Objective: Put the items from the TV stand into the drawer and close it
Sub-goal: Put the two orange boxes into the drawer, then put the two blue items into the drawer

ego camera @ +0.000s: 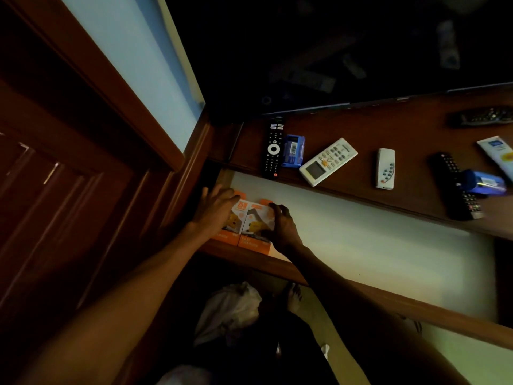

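Note:
The drawer (374, 240) is pulled open below the TV stand top (402, 129), its pale bottom showing. Two orange and white boxes lie side by side in its left end. My left hand (215, 211) rests flat on the left box (238, 215), fingers spread. My right hand (281, 225) grips the right box (256, 223) by its right edge. On the stand lie a black remote (273, 148), a blue box (293, 150), a white air-conditioner remote (328, 162), a small white remote (385, 168), a black remote (455, 186) with a blue item (484, 184) on it, a white tube (498, 154) and another black remote (481, 116).
A dark TV screen (333, 51) stands at the back of the stand. A wooden door and frame (83, 162) fill the left. My bare foot (294, 298) and a white bag (230, 309) are on the floor below the drawer front (388, 298).

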{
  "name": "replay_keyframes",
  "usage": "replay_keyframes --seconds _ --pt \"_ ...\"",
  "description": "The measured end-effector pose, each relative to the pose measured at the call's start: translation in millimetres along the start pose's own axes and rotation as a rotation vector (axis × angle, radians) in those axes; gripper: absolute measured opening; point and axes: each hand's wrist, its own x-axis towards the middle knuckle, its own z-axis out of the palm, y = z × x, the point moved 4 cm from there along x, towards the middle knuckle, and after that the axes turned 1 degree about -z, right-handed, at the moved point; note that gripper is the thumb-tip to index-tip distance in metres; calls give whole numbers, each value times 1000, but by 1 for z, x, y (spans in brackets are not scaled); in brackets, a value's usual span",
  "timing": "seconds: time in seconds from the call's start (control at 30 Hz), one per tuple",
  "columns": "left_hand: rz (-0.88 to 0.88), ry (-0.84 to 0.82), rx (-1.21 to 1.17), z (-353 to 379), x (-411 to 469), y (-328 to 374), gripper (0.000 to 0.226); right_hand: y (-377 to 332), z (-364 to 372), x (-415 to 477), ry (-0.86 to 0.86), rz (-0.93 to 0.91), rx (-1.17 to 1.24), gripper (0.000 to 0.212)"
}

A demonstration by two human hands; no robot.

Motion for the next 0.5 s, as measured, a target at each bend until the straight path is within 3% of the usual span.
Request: replay_keyframes --seconds 0.07,0.17,0.3,0.5 --pt "-24 84 -241 -5 -6 1 52 0 -5 -3 -15 11 -41 88" --pt "-43 229 -603 -37 -9 14 35 -4 -30 -13 4 9 -196 65" --pt "8 375 -606 -97 19 47 40 -8 -92 -32 61 -71 -266 38" --pt "44 138 -238 -126 92 83 99 4 -189 -61 231 -83 -182 23"
